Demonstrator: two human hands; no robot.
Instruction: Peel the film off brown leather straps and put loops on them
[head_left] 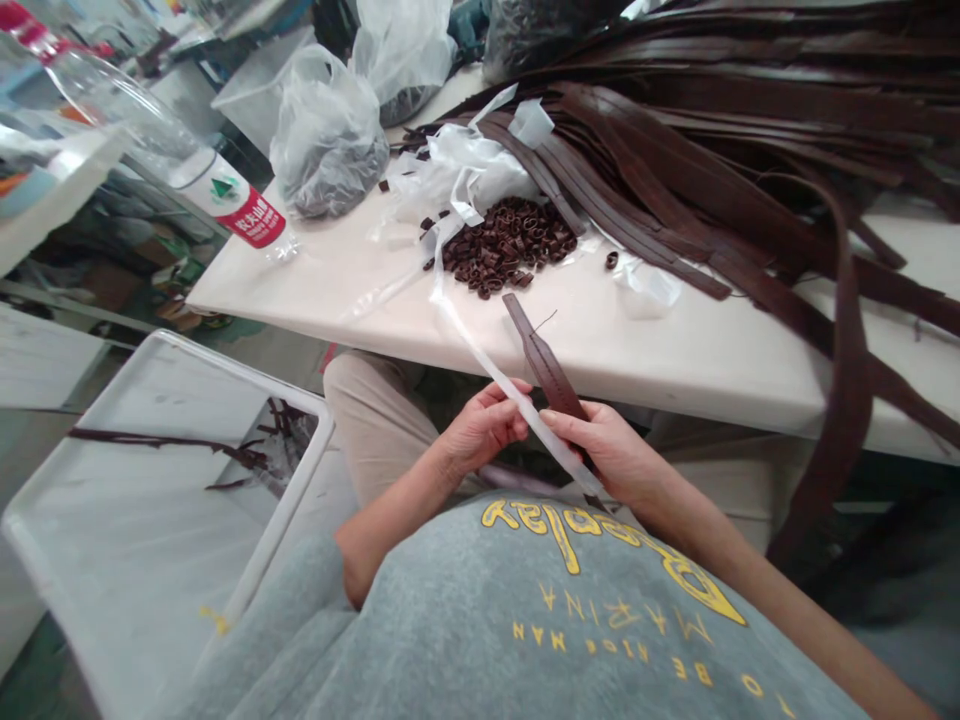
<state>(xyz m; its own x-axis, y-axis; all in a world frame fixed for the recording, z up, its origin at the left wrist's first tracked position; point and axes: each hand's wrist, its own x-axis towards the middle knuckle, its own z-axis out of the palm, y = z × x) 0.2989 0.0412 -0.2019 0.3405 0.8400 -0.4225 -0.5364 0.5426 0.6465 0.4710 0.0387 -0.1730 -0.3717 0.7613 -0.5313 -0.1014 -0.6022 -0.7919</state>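
Note:
In front of my lap, my right hand (619,445) grips a dark brown leather strap (551,372), whose stitched, narrower end points toward the table. My left hand (487,425) is closed beside it, its thumb and fingertips pinched at a long white plastic strip (487,362). That strip runs from the table edge down past both hands toward my shirt. What lies between the left fingertips is partly hidden by the strip. Beyond the hands, a pile of small brown leather loops (510,245) sits on the table (352,310), with crumpled white plastic (480,165) behind it.
Many long brown leather straps (675,200) cover the table's right side, some hanging over the edge. A water bottle (180,160) and filled plastic bags (330,140) stand at the left. Below left is a white bin (150,345) with dark scraps (289,435).

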